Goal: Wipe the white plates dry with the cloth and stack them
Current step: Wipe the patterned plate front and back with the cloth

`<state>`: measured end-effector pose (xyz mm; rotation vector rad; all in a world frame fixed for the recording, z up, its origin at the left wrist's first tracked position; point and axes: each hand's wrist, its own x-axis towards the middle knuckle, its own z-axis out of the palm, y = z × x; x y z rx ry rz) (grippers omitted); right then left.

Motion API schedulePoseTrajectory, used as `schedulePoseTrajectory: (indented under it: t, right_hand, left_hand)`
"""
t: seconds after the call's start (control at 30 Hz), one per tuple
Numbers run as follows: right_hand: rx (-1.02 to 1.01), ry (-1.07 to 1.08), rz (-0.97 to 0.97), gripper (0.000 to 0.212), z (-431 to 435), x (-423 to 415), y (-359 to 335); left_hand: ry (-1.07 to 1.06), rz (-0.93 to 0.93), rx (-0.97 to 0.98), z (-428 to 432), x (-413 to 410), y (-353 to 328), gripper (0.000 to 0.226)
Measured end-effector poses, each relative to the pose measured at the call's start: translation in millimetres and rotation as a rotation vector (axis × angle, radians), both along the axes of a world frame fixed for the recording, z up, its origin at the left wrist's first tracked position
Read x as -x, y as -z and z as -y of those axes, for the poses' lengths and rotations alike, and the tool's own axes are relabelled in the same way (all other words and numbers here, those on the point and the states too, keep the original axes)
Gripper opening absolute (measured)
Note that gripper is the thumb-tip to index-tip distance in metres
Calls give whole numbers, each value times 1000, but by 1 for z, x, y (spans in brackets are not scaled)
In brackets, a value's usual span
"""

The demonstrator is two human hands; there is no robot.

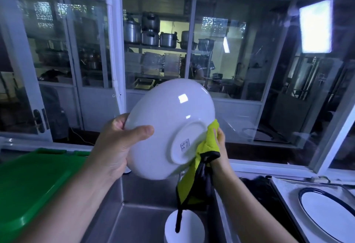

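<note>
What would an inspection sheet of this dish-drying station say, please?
Surface: steel sink, with a white dish standing in it.
Job's things: white plate held tilted, underside to the camera; yellow cloth against its foot ring.
Clutter: green plastic board at left; blue-rimmed plate on a lined tray at right.
Hands: left hand grips the plate's rim; right hand holds the cloth.
Cables: thin wire behind the glass, lower left.
Surroundings: glass partition; shelves of metal pots beyond.
</note>
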<state>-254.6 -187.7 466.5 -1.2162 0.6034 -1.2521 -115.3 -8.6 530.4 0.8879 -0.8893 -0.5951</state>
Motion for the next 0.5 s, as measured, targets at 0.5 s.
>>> schedulePoseTrajectory:
  t: [0.5]
  right_hand:
    - [33,76,-189,4,9,36,-12]
  left_hand:
    - [316,-11,-253,5,-30,-16,96]
